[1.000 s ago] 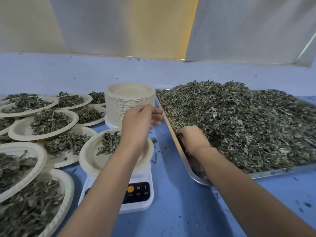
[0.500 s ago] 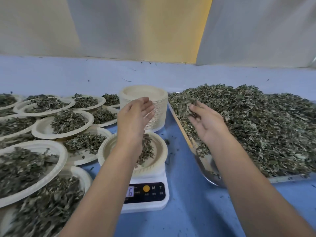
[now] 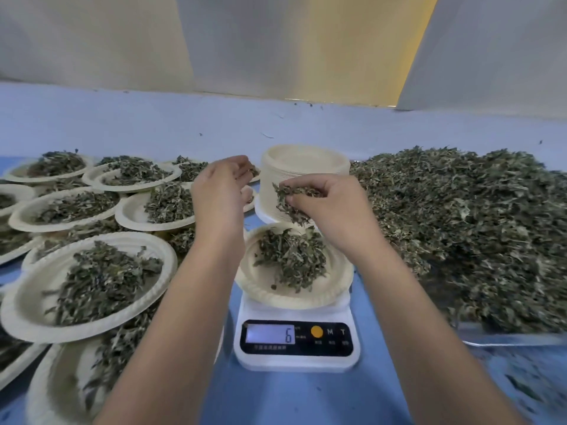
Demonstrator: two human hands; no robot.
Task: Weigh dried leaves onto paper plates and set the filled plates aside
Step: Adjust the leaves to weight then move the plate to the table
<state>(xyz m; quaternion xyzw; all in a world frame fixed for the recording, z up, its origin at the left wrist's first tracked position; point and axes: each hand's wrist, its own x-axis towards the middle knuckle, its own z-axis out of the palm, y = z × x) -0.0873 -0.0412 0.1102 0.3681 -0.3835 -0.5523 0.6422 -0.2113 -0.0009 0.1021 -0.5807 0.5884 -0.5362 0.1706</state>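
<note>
While right hand (image 3: 326, 207) pinches leaves (image 3: 288, 202), left hand (image 3: 219, 191) palm hidden, possibly empty.

Head view, sole camera: worn, wide-angle, set above and behind the left hand (image 3: 219, 194) and right hand (image 3: 331, 207), facing forward and down. Close range; both hands mid-frame. Scale (image 3: 296, 348) just nearer than the hands; dried leaves (image 3: 460, 234) right of the right hand; wall (image 3: 276, 41) beyond. Frame edges blurred.

plate (image 3: 270, 289) on scale (image 3: 296, 361), tray (image 3: 506, 338) right
</note>
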